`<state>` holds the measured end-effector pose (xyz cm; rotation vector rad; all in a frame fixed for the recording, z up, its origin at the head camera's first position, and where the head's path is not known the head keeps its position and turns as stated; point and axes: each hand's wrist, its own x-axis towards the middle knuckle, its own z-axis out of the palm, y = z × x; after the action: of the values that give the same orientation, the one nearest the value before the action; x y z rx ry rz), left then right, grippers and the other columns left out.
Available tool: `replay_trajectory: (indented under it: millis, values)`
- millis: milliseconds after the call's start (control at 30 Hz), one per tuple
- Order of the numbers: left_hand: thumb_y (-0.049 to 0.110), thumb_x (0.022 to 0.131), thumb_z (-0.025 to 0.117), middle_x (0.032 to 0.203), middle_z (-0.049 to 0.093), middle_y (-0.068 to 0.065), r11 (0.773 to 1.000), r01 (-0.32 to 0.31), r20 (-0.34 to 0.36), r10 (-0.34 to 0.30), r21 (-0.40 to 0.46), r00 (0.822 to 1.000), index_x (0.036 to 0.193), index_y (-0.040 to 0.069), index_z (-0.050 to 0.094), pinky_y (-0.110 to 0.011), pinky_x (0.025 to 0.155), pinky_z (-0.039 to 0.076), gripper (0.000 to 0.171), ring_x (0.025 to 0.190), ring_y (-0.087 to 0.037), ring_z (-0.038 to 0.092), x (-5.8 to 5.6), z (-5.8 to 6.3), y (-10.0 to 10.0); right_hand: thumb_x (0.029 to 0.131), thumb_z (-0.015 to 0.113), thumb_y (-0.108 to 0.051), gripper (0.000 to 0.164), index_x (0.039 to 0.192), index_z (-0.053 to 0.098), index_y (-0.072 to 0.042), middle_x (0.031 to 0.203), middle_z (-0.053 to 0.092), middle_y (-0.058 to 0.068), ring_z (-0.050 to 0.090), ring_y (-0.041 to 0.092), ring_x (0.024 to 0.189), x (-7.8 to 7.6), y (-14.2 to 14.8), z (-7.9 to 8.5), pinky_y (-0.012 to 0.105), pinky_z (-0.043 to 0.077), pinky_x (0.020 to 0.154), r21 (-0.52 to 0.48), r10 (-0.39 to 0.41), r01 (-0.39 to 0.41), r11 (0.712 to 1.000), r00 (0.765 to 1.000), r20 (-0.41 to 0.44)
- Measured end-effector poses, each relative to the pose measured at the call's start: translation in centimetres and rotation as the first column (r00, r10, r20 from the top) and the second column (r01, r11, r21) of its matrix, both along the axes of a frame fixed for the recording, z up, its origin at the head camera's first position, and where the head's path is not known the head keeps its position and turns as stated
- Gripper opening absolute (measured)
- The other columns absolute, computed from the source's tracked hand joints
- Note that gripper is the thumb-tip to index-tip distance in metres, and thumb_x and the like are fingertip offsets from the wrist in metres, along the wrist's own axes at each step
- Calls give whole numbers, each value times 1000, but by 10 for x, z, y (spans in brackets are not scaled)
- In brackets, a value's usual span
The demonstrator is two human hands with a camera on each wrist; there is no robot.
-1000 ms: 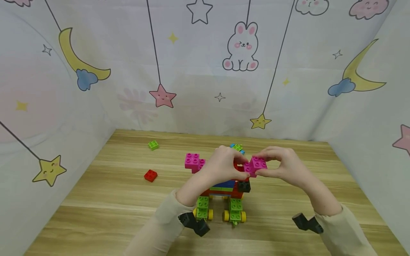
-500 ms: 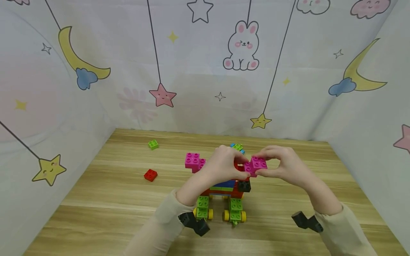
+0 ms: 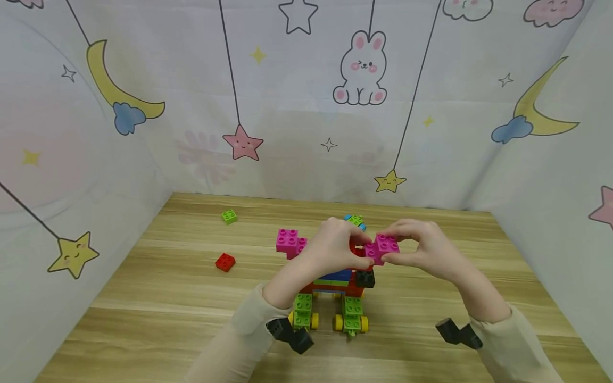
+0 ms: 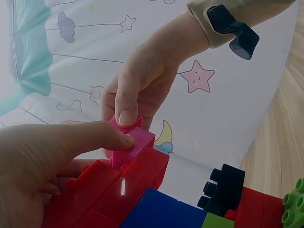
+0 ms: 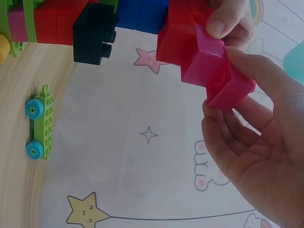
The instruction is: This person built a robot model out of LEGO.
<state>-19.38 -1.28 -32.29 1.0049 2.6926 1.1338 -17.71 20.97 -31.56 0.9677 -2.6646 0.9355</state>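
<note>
My right hand [image 3: 426,247] pinches the outer, higher pink brick [image 3: 387,243] between thumb and fingers. Beside it, my left hand [image 3: 330,247] grips the lower pink brick [image 4: 137,142] where it joins the red bricks [image 4: 128,187]. In the right wrist view the two pink bricks [image 5: 230,88] overlap in a step, and the lower one touches the red end of the build. This toy-brick build has a blue layer [image 3: 337,275], a black brick [image 3: 365,279] and green wheeled bases [image 3: 353,308]. Another pair of pink bricks [image 3: 287,241] sticks out at its left. The left forearm hides its middle.
A loose red brick [image 3: 225,262] and a loose green brick [image 3: 229,216] lie on the wooden table [image 3: 172,298], left of the build. Behind it stands a small green car with blue wheels [image 5: 42,123]. A printed cloth [image 3: 297,122] encloses the table's back and sides.
</note>
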Motion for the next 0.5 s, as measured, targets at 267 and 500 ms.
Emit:
replay_trajectory:
  millis: [267, 500]
  values:
    - [23, 80, 81, 99, 76, -3, 1000, -1, -12, 1, -3, 1000, 109, 9, 76, -13, 67, 52, 33, 86, -13, 68, 0, -1, 0, 78, 82, -11, 30, 106, 73, -6, 100, 71, 2, 64, 12, 85, 2, -3, 0, 25, 54, 71, 24, -11, 12, 1000, 998, -54]
    - [24, 79, 81, 98, 76, -3, 1000, -6, -26, 5, -9, 1000, 109, 9, 76, -13, 67, 51, 33, 86, -13, 68, -1, -1, 0, 77, 82, -9, 29, 105, 74, -5, 99, 71, 2, 64, 15, 86, 1, -3, 1, 26, 54, 72, 32, -6, 8, 999, 998, -67]
